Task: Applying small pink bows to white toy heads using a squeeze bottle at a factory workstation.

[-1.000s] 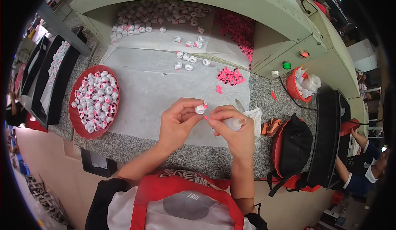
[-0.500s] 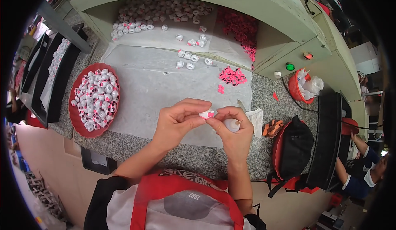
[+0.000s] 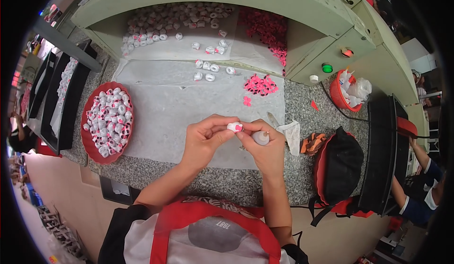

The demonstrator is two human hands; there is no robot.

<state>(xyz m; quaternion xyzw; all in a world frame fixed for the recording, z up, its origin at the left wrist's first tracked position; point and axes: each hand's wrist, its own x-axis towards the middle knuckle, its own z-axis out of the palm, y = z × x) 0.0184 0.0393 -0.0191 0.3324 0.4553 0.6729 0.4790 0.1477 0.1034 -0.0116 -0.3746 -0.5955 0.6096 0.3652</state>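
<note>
My left hand (image 3: 200,140) pinches a small white ring-like piece (image 3: 234,127) with a pink patch, thumb and fingertips closed on it. From the other side the thumb and fingertips of my right hand (image 3: 268,156) press against the same piece. A small white squeeze bottle (image 3: 260,137) with a thin tip is tucked in the right hand's fingers. Both hands hover over the near part of a white paper sheet (image 3: 161,112). Beyond them lie a pile of pink cut-outs with dark spots (image 3: 260,85) and several loose white pieces (image 3: 214,68).
A red scalloped tray (image 3: 126,145) heaped with white pieces stands at left. At right are a red basket (image 3: 337,93), a white cloth (image 3: 290,134), an orange-black cloth (image 3: 312,144) and a black bag (image 3: 343,169). A pale-green cabinet (image 3: 312,51) spans the back.
The white piece has turned between my fingers, so its pink patch now faces up more. The bottle has tilted slightly within my right hand. The whole view has shifted a little.
</note>
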